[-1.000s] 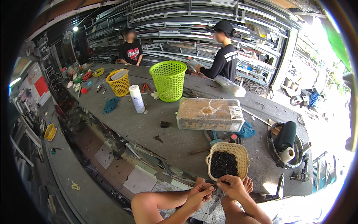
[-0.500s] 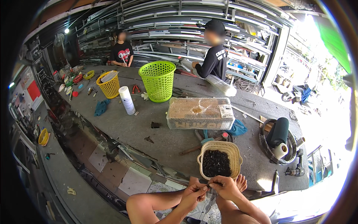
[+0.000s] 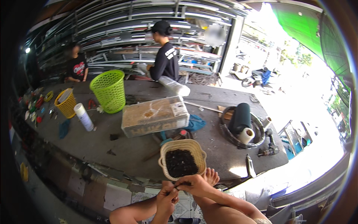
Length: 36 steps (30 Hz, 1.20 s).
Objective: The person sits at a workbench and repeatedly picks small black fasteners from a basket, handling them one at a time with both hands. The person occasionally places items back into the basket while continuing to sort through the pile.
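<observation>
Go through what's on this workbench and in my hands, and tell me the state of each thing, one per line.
Left hand: pinching a small dark piece with the right hand.
Right hand: fingertips meeting the left.
Cream basket: upright, partly filled with small dark parts.
Green basket: upright.
Yellow basket: upright.
Cardboard box: closed, lying flat.
Spray can: standing, capped.

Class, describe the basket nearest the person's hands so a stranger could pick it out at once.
Start at the long grey workbench, then move to its near edge, just above the person's hands. There sits a low, cream basket filled with small dark pieces. The yellow basket and green basket are taller and stand at the far side.
</observation>
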Motion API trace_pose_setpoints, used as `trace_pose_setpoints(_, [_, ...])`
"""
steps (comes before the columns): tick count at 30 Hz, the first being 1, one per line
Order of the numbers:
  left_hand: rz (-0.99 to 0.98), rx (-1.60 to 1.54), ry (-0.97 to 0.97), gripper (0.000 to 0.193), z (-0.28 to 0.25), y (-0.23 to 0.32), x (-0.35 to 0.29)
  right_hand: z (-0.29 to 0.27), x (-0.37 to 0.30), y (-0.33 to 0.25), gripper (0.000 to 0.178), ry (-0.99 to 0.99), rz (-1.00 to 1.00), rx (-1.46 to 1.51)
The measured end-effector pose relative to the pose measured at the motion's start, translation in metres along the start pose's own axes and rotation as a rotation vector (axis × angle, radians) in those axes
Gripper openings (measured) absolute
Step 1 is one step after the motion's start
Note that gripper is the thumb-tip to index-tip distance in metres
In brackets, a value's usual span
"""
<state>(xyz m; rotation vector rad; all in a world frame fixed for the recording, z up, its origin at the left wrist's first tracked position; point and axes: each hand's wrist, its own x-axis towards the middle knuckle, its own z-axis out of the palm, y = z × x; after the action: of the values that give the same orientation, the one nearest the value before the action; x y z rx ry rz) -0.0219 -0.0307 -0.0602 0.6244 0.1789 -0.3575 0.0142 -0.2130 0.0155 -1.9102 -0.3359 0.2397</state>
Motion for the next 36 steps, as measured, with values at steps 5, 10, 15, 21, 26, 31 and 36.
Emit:
trace_pose_setpoints(5, [-0.007,0.048,0.011,0.008,0.008,0.002,0.000,0.003,-0.001,0.000,0.018,0.070,-0.033,-0.072])
trace_pose_setpoints(10, [0.060,0.187,0.041,0.010,0.015,0.002,-0.001,0.005,-0.001,-0.005,0.017,0.100,-0.121,-0.123])
trace_pose_setpoints(15, [0.133,0.250,0.040,0.011,0.013,-0.002,0.000,0.007,-0.004,-0.009,0.016,0.139,-0.206,-0.325])
trace_pose_setpoints(21, [-0.004,0.161,-0.014,0.003,0.009,0.009,-0.001,-0.001,-0.003,-0.018,0.016,0.073,-0.109,-0.137])
trace_pose_setpoints(26, [-0.166,0.074,0.048,0.016,0.010,0.009,0.001,-0.019,0.006,-0.026,0.012,0.163,0.032,-0.259])
trace_pose_setpoints(31, [-0.185,-0.069,0.138,0.031,-0.001,0.010,0.005,-0.051,0.054,-0.014,0.020,0.376,0.065,-0.187])
trace_pose_setpoints(36, [-0.134,-0.021,0.138,0.018,-0.011,0.012,0.007,-0.068,0.076,0.000,0.018,0.038,0.115,-0.757])
